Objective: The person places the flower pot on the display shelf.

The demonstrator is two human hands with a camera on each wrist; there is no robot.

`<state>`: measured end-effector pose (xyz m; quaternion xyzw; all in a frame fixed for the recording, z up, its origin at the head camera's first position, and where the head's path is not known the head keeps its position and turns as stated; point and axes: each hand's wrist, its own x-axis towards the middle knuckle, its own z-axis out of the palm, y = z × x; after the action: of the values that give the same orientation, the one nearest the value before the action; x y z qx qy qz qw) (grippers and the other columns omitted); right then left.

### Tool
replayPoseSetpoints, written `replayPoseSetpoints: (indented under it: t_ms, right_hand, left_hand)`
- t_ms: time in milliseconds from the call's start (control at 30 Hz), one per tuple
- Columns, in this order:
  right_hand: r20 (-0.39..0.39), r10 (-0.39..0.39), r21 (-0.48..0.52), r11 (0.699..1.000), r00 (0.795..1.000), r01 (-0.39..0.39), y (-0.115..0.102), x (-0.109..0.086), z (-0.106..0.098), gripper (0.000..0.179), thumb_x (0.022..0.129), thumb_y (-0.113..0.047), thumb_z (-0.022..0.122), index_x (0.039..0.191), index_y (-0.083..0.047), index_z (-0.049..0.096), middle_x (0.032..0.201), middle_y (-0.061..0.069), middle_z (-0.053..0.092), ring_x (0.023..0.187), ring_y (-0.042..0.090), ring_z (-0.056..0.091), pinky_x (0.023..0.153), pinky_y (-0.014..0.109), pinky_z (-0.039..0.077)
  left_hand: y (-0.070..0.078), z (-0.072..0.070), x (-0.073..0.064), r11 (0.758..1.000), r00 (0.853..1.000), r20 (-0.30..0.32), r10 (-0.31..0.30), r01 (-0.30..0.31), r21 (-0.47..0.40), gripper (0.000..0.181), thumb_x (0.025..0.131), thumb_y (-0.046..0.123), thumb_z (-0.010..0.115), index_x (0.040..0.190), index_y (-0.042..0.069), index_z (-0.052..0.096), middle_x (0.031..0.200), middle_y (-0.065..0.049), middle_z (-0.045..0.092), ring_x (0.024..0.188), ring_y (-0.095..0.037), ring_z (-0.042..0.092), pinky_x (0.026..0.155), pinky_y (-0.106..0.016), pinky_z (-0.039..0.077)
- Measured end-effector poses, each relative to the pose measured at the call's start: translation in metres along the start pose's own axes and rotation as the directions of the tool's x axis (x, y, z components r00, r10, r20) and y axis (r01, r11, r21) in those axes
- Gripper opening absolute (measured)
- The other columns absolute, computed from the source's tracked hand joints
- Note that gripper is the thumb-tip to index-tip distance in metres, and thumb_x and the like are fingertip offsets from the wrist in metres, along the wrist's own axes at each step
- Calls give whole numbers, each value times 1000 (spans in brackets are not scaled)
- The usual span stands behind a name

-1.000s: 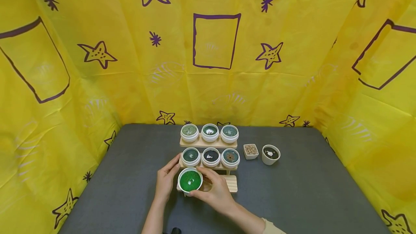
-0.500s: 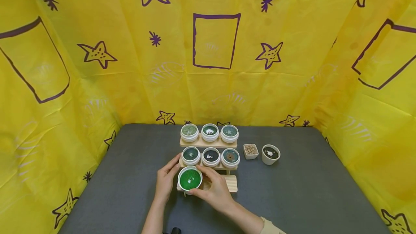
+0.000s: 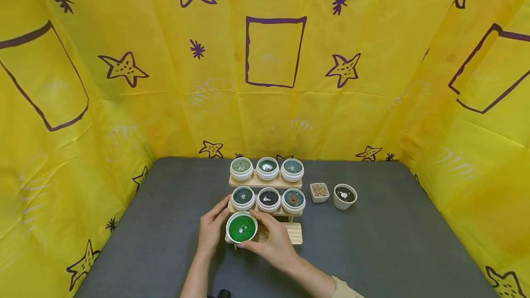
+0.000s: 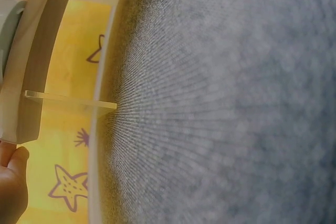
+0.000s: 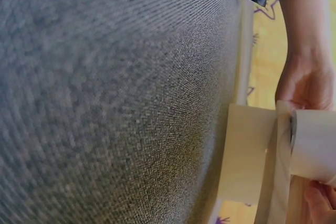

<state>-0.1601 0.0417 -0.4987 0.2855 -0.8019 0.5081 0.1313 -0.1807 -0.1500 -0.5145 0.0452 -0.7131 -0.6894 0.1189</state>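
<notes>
In the head view, my right hand (image 3: 273,240) holds a white cup with a bright green filling (image 3: 242,228) between thumb and fingers. The cup stands at the left end of the lowest tier of a wooden stand (image 3: 295,233). My left hand (image 3: 212,231) grips the stand's left side, beside the middle tier. The right wrist view has the white cup (image 5: 315,145) upright on the board, with right fingers (image 5: 320,203) against its side and the left hand (image 5: 307,85) at the board's end. From the left wrist, the board (image 4: 44,51) shows edge-on, with the hand (image 4: 13,187) at its end.
Several white cups with dark green, bluish and black fillings line the stand's middle (image 3: 269,200) and top (image 3: 267,169) tiers. To the right stand a small square dish of tan bits (image 3: 319,192) and another white cup with dark filling (image 3: 345,197). Yellow cloth (image 3: 273,114) surrounds the grey table (image 3: 393,233).
The green-filled cup has shifted very slightly back toward the middle tier with my right hand. My left hand stays at the stand's left side.
</notes>
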Motion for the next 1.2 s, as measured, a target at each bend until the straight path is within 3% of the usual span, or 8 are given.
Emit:
replayPoseSetpoints:
  t_ms: [800, 1000, 1200]
  right_hand:
    - [-74, -84, -11, 996, 994, 83, 10, -12, -12, 70, 67, -24, 91, 129, -8, 63, 123, 5, 70, 110, 21, 69, 93, 27, 57]
    - [-103, -102, 44, 993, 989, 107, 0, -16, -28, 62, 70, -18, 89, 124, -1, 65, 118, 13, 71, 108, 21, 68, 93, 23, 57]
    - [-177, -157, 209, 959, 972, 193, -11, -10, -59, 56, 72, 3, 83, 124, 8, 62, 116, 28, 67, 116, 12, 66, 99, 22, 54]
  left_hand:
    - [0, 0, 0, 1000, 1000, -9, -1, 1, -18, 37, 97, 5, 57, 134, 0, 59, 140, -17, 56, 115, 16, 54, 100, -3, 40]
    - [0, 0, 1, 1000, 1000, -13, 2, -2, -3, 38, 97, 4, 56, 135, 0, 59, 140, -16, 57, 115, 16, 53, 100, -3, 40]
    - [-1, 0, 1, 1000, 1000, -10, -6, 6, -3, 38, 97, 4, 57, 135, 0, 59, 141, -17, 56, 115, 16, 53, 100, -2, 39]
